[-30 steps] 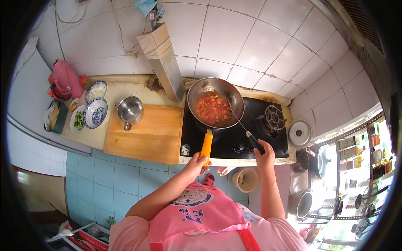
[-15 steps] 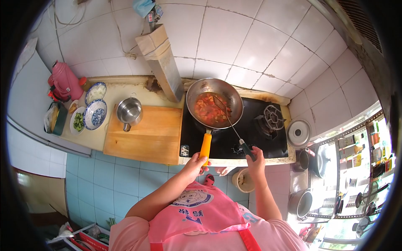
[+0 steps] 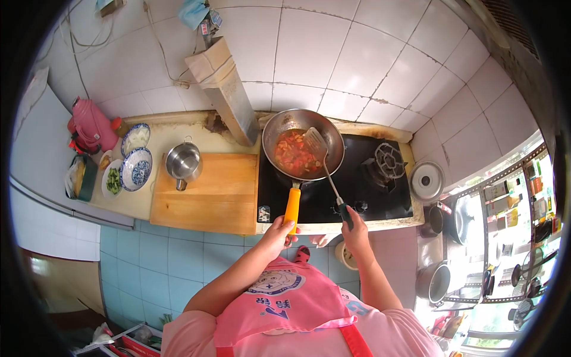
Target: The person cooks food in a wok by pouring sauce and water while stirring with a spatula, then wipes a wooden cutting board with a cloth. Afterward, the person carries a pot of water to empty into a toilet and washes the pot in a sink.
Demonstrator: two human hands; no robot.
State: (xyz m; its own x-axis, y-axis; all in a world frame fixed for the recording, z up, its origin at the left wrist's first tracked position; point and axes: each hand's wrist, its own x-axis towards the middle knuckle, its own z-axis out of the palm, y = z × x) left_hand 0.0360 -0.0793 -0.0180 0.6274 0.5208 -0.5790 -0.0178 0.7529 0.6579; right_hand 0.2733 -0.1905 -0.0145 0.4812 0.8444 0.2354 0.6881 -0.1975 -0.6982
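Observation:
A steel wok (image 3: 275, 126) sits on the left side of the black gas stove (image 3: 357, 178). Chopped red tomato pieces in red liquid (image 3: 294, 153) lie in its bottom. My left hand (image 3: 279, 232) is wrapped round the wok's yellow handle (image 3: 292, 205). My right hand (image 3: 355, 229) grips the dark handle of a slotted spatula (image 3: 316, 143), whose metal blade is inside the wok, over the right part of the food. Whether the blade touches the food I cannot tell.
Left of the stove lies a wooden cutting board (image 3: 208, 208) with a small steel pot (image 3: 182, 162) at its upper left. Farther left are a patterned bowl (image 3: 137, 169), a dish of chopped greens (image 3: 113, 180) and a pink thermos (image 3: 94, 126). A pot lid (image 3: 427, 181) lies right of the stove.
The spatula blade has come up out of the food and turned its face into view. My right hand has shifted slightly left. My left hand stays on the handle.

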